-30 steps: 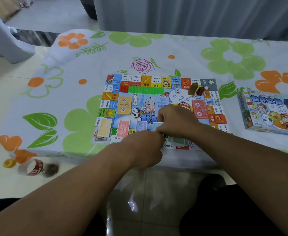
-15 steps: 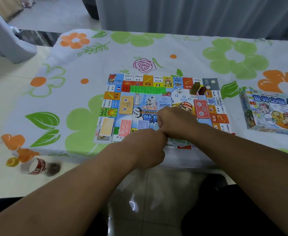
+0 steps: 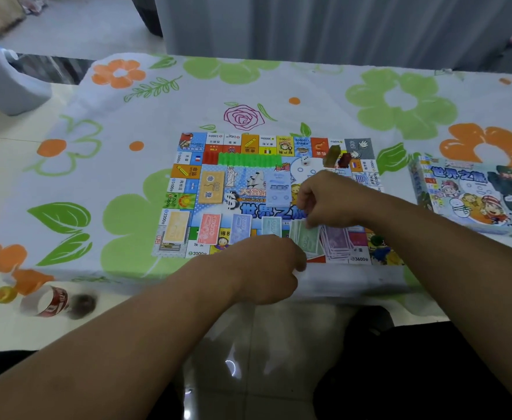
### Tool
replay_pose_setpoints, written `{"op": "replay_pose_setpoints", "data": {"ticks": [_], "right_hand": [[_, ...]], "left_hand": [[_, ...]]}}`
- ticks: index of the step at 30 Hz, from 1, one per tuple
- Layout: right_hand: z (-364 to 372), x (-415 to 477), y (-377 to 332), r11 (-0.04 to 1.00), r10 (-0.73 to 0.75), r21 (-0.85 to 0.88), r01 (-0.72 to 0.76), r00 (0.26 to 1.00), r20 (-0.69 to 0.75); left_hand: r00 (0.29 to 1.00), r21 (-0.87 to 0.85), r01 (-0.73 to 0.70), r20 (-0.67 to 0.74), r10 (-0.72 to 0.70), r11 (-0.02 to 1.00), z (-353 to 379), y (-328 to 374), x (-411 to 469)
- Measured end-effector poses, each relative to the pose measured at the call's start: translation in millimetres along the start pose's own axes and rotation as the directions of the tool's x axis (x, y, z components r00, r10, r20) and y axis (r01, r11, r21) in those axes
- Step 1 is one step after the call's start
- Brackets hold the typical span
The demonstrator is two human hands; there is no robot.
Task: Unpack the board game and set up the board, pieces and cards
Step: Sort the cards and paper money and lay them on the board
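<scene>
The colourful game board (image 3: 188, 189) lies flat near the table's front edge. On it sit an orange card stack (image 3: 210, 187), a yellow card stack (image 3: 176, 227), a blue card stack (image 3: 279, 189), a row of green houses (image 3: 248, 160), a die (image 3: 305, 160) and two pawns (image 3: 338, 157). Pink (image 3: 209, 228), violet (image 3: 241, 227) and teal (image 3: 271, 225) banknotes line the near side. My right hand (image 3: 327, 201) pinches the far edge of the green banknotes (image 3: 307, 242), beside a fanned purple stack (image 3: 336, 244). My left hand (image 3: 266, 268) is curled at the board's near edge; its fingertips are hidden.
The game box (image 3: 472, 195) lies on the flowered tablecloth (image 3: 127, 122) to the right of the board. A bottle (image 3: 51, 301) lies on the tiled floor at the lower left. A grey covered object (image 3: 6, 80) stands at the far left.
My hands were joined over the board's near middle. The right hand has since moved right and away, uncovering the green and purple banknote stacks; the left hand stays near the front edge.
</scene>
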State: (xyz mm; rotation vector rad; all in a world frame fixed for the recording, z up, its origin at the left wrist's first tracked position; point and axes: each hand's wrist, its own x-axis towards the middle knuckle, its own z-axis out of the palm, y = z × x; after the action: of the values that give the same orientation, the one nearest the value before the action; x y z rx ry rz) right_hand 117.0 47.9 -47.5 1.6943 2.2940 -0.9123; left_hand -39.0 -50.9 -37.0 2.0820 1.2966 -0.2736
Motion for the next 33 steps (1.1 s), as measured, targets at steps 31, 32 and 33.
{"op": "replay_pose_setpoints", "data": {"ticks": [31,32,33], "right_hand": [[14.8,3.4,4.0,0.993,-0.04,-0.107,0.053,0.993,0.113],[13.7,2.4,3.0,0.993,-0.048,-0.099,0.059,0.992,0.114],[12.5,1.4,2.0,0.994,-0.051,-0.09,0.062,0.991,0.12]], "left_hand": [[0.992,0.045,-0.028,0.123,0.022,0.999,3.9,14.9,13.0],[0.993,0.042,-0.025,0.12,0.02,0.999,3.7,15.1,12.7],[0.993,0.031,-0.021,0.117,0.018,0.999,3.0,15.3,12.3]]}}
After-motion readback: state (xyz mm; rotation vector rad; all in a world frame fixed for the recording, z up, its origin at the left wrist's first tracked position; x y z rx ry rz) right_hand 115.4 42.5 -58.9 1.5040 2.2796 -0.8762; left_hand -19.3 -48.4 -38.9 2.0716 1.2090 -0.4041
